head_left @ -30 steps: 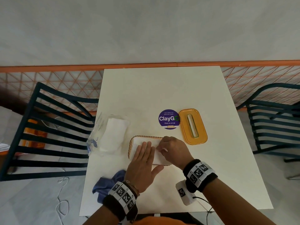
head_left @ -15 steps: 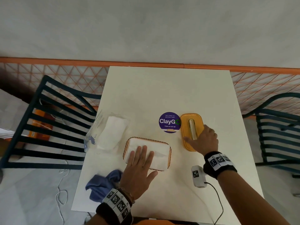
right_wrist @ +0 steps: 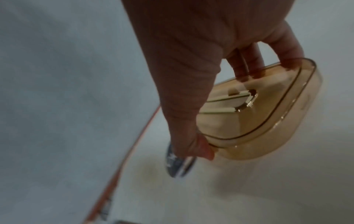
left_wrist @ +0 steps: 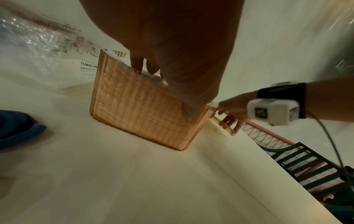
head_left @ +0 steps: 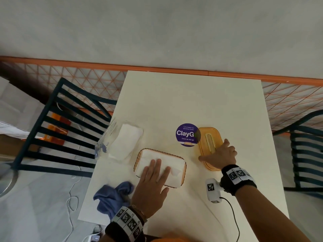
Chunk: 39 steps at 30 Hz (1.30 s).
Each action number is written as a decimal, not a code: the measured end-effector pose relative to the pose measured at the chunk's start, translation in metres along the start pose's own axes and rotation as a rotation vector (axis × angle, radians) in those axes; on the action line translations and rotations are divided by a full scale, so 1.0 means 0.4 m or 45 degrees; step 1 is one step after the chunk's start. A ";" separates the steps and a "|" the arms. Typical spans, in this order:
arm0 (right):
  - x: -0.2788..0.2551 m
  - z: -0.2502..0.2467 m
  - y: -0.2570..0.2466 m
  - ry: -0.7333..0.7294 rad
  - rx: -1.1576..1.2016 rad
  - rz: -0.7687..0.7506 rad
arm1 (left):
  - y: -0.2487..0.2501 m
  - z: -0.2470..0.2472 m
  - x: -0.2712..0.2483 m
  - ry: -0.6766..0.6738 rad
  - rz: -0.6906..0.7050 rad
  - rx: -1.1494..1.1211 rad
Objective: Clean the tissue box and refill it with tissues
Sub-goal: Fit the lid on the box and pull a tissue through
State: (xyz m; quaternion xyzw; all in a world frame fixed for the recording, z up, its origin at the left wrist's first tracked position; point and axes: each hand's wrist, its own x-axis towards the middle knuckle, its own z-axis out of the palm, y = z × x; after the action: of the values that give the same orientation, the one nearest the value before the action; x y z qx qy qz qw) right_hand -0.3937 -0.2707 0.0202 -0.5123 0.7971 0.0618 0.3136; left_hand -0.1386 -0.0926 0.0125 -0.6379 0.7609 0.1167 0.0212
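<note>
The woven tan tissue box (head_left: pixel 183 165) (left_wrist: pixel 141 115) stands near the table's front, filled with white tissues (head_left: pixel 174 163). My left hand (head_left: pixel 153 180) lies flat on the tissues, fingers straight. To the right, the amber see-through lid (head_left: pixel 204 137) (right_wrist: pixel 268 115) with its slot is tilted off the table. My right hand (head_left: pixel 218 156) (right_wrist: pixel 229 91) grips its near end, thumb on one edge and fingers on top. A blue cloth (head_left: pixel 111 198) lies crumpled at the front left.
An opened clear pack of white tissues (head_left: pixel 124 142) lies left of the box. A round purple sticker (head_left: pixel 186 135) sits beside the lid. Dark metal chairs (head_left: pixel 66 137) flank the white table (head_left: pixel 192 98). An orange mesh railing (head_left: pixel 87 79) runs behind.
My right hand left the tissue box, reached right to the amber lid and took hold of it; the lid now tilts up. The left hand stayed pressed on the tissues.
</note>
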 end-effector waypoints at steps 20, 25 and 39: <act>-0.303 0.085 -0.113 -0.100 -0.128 -1.164 | -0.072 -0.012 -0.028 0.098 0.118 -0.114; -0.296 0.090 -0.133 -0.139 -0.240 -1.156 | -0.118 -0.007 -0.049 0.162 0.157 -0.077; -0.297 0.110 -0.172 -0.146 -0.448 -1.185 | -0.226 -0.097 -0.080 0.516 -0.547 -0.919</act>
State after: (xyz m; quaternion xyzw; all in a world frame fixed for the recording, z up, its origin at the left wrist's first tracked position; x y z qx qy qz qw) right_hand -0.2826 -0.1921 0.0675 -0.8545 0.4431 0.0770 0.2599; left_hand -0.0400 -0.0840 0.0425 -0.7576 0.5112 0.2399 -0.3274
